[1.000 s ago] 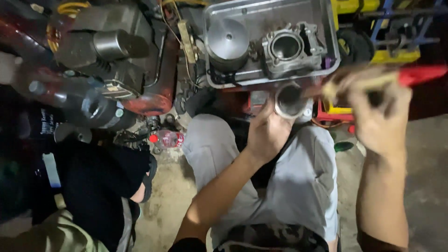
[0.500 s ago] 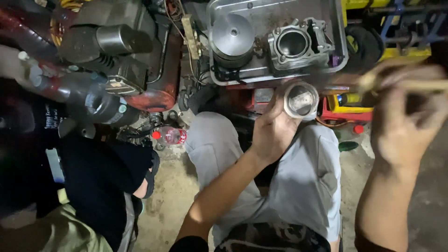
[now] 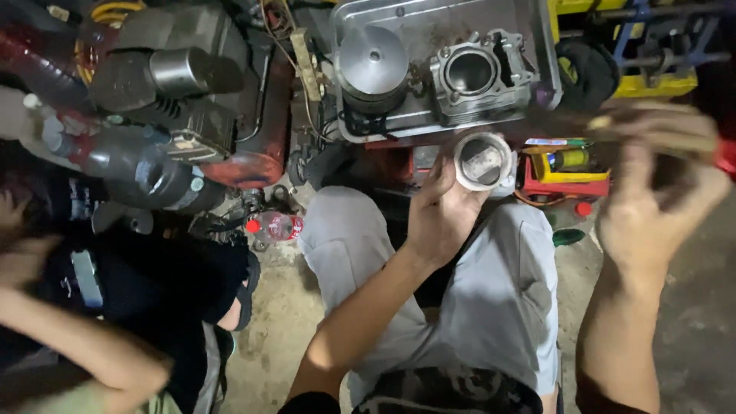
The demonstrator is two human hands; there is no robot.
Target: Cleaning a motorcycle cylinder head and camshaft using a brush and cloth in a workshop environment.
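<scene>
- Left hand sits center frame, fingers wrapped round a dull grey hollow metal piston, open end facing up, held just below the tray.
- Right hand, at the right edge, is blurry; its fingers pinch a thin tan stick-like tool with a red end.
- The dented shiny steel tray up top holds a smooth round-topped piston and a finned cast cylinder block.
- Versus half a second ago, the tool sits lower and the held piston is about where it was.
</scene>
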